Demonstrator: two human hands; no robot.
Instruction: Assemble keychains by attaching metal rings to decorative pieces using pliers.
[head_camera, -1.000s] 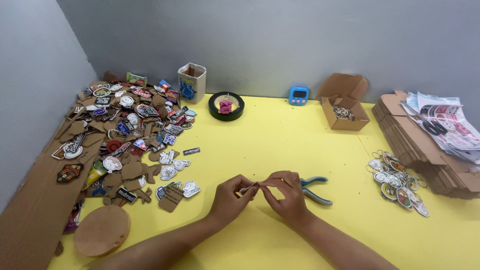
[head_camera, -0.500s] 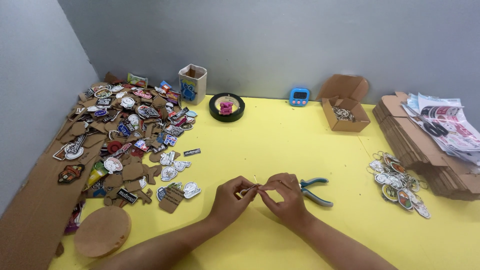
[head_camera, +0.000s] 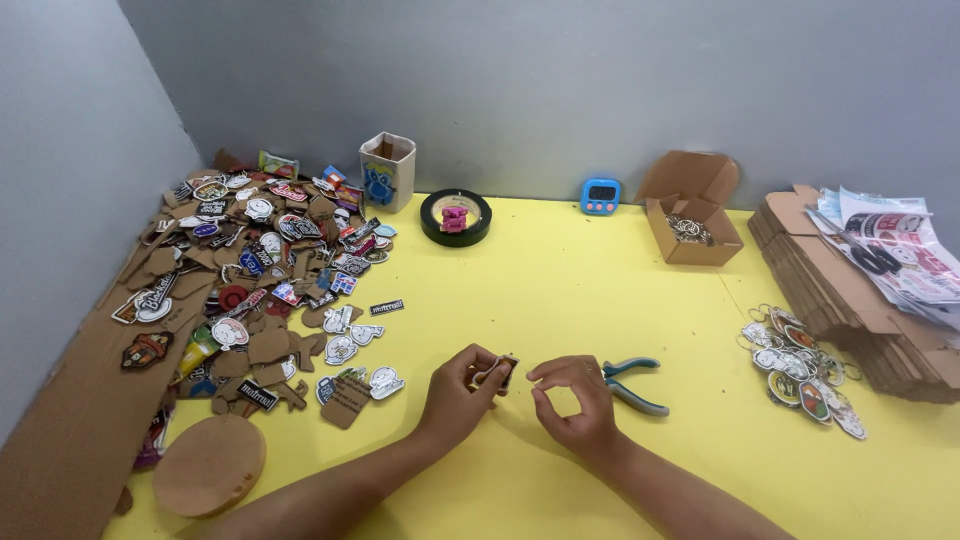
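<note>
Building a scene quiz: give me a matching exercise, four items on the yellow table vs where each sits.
Things:
1. pliers
2. small timer
3. roll of black tape
4. round cork disc

Places:
A. near left corner of the table
B. beside the right hand
C. at the back wall, left of the open cardboard box
D. right of the paper cup

Pairs: 1-B, 2-C, 3-D, 4-A

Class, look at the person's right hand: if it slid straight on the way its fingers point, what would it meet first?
The right hand points left, toward the small brown piece pinched in the left hand. It would probably meet that piece first, though the depth between them is hard to judge.
</note>
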